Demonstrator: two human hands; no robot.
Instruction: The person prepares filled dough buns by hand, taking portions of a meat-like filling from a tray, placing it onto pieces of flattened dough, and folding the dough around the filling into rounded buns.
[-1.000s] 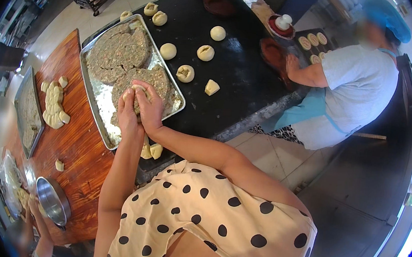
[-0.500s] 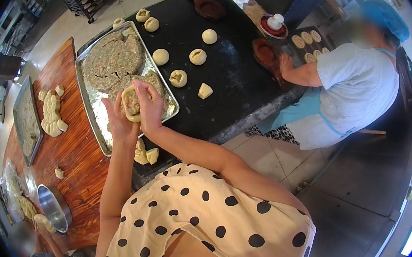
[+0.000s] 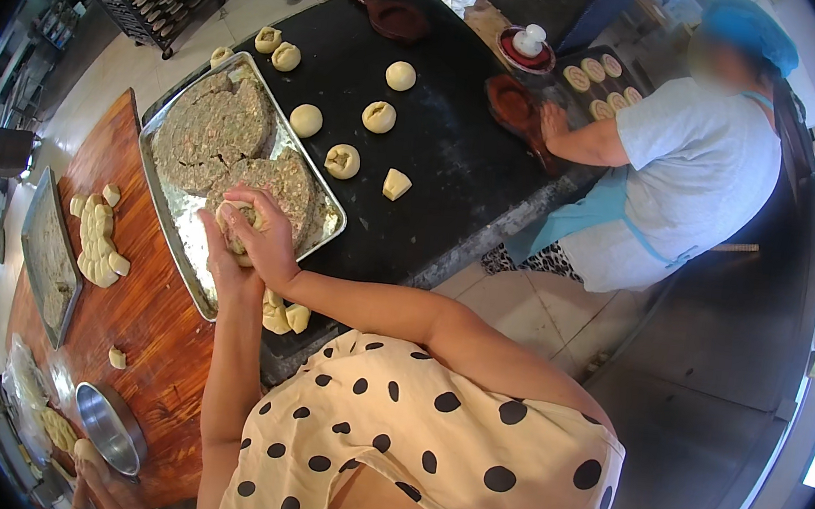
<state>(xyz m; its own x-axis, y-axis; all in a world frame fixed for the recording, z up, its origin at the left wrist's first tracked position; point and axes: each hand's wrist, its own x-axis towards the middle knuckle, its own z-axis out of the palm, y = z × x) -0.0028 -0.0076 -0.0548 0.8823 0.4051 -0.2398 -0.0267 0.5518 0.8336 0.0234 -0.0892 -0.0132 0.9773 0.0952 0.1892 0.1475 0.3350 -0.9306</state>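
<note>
My left hand (image 3: 233, 266) cups a filled dough round (image 3: 237, 233) from below and the left side. Over the top curl the fingers of my right hand (image 3: 272, 245), hiding most of the dough. Both hands are over the metal tray (image 3: 190, 262), which holds a large mound of speckled, minced-looking filling (image 3: 217, 130). Just past the tray's near corner, beside my wrists, lie pale dough pieces (image 3: 282, 316). Dough balls sit on the black tabletop, among them a smooth one (image 3: 400, 76), one with a pinched top (image 3: 342, 161) and a small cut lump (image 3: 396, 185).
A co-worker (image 3: 674, 173) at the right presses a wooden mould (image 3: 515, 112), near a tray of stamped rounds (image 3: 603, 91). On the wooden table (image 3: 167, 368) at left are a dough cluster (image 3: 101, 242), a second tray (image 3: 52, 257) and a metal bowl (image 3: 111, 427). Another person's hands (image 3: 96, 475) touch dough below.
My right fingers have folded over the dough round, covering filling that showed before. Both hands sit slightly lower and further left. The whole view has shifted a little.
</note>
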